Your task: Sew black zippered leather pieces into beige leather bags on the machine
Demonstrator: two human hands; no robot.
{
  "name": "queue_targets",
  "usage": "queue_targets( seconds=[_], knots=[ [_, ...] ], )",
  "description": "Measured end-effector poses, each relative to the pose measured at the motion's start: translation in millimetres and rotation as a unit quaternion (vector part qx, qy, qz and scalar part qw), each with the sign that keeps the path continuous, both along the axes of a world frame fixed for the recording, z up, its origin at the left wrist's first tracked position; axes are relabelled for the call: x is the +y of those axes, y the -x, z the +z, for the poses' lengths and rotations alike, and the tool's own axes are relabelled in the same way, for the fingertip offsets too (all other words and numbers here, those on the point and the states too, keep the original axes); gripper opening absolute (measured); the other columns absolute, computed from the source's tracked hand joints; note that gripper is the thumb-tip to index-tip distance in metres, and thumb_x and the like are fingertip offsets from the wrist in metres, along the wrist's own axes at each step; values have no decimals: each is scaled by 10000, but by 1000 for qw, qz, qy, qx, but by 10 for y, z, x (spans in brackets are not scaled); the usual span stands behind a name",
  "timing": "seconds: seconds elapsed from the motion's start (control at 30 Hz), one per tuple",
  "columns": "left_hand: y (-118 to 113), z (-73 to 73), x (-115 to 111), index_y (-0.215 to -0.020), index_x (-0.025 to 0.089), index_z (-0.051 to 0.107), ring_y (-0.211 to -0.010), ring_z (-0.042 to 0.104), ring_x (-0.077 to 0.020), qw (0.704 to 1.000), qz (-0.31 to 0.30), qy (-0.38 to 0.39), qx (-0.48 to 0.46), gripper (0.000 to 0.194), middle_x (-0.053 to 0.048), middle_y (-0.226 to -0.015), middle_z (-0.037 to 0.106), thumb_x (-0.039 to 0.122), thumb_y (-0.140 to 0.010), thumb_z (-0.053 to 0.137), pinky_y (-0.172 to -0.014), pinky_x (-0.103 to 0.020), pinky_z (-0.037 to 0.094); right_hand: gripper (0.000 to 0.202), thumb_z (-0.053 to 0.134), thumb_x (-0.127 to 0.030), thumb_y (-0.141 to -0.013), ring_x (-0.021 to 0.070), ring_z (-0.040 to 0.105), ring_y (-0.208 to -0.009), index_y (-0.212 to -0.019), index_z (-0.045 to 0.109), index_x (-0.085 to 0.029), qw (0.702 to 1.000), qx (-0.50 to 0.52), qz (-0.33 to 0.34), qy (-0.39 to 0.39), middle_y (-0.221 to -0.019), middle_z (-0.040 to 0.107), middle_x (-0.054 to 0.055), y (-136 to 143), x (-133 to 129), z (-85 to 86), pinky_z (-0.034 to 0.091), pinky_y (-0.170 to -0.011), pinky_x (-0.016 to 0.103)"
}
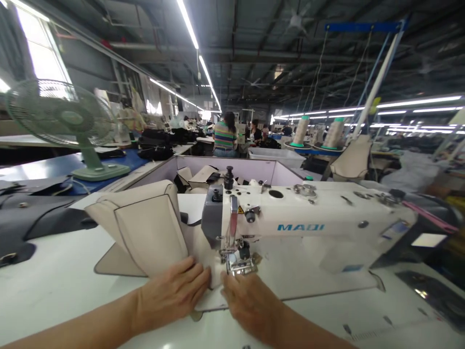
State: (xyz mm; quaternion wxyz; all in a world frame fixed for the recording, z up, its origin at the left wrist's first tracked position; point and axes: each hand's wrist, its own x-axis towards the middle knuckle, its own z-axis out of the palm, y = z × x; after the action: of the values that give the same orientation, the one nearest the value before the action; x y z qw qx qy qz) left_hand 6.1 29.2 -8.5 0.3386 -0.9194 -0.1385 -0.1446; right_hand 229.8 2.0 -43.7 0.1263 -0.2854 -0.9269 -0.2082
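A white MAQI sewing machine stands on the white table. A beige leather bag piece lies folded left of the needle, its edge running under the presser foot. My left hand presses flat on the beige piece just left of the foot, fingers together. On the material right in front of the foot rests my right hand, fingertips near the needle. Neither hand grips anything.
A green desk fan stands on a blue table at left. Dark leather pieces lie at the left edge. A bin with beige parts sits behind the machine. Thread cones stand at right. Other workers sit far back.
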Motion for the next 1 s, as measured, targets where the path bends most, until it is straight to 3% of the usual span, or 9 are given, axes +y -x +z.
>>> queue_targets(
  seconds=[0.13,0.23,0.43,0.6,0.83,1.0],
  knots=[
    [-6,-68,1,-981,145,664,-843,527,-207,1000,5,-16,-1,145,-66,-999,639,154,-896,546,-834,-376,370,405,674,-184,-832,194,554,-656,-1144,492,-1,998,55,-41,-13,-887,609,86,43,-34,-110,327,-425,328],
    [-17,-74,28,-991,153,662,-818,524,-192,1000,24,-6,6,149,-56,-973,638,159,-902,543,-810,-362,379,504,684,-169,-817,190,562,-617,-1198,438,50,997,61,-45,-10,-825,609,69,67,18,-157,292,-389,328],
    [-50,-96,108,-1036,142,655,-798,508,-194,999,39,-10,7,183,-63,-1076,624,163,-877,566,-751,-356,371,438,593,-174,-881,181,593,-638,-1225,421,36,994,91,-55,17,-848,632,81,67,106,-235,327,-391,317],
    [-58,-138,213,-1075,141,637,-782,495,-199,999,54,-4,8,214,-72,-1039,627,181,-870,592,-735,-358,357,497,636,-170,-848,171,604,-648,-1244,415,36,993,92,-62,40,-909,645,86,62,133,-250,365,-417,317],
    [-60,-168,271,-1036,142,620,-811,504,-197,996,81,15,13,165,-49,-1007,621,180,-878,593,-739,-365,351,482,633,-213,-858,185,603,-627,-1232,464,40,995,85,-57,10,-878,643,88,47,141,-286,360,-386,316],
    [-67,-188,286,-996,144,606,-809,509,-193,996,87,19,1,105,-55,-1005,614,175,-904,566,-725,-361,342,385,531,-275,-952,170,601,-625,-1222,489,-5,994,83,-64,-7,-816,635,88,41,142,-251,374,-401,263]
  ],
)
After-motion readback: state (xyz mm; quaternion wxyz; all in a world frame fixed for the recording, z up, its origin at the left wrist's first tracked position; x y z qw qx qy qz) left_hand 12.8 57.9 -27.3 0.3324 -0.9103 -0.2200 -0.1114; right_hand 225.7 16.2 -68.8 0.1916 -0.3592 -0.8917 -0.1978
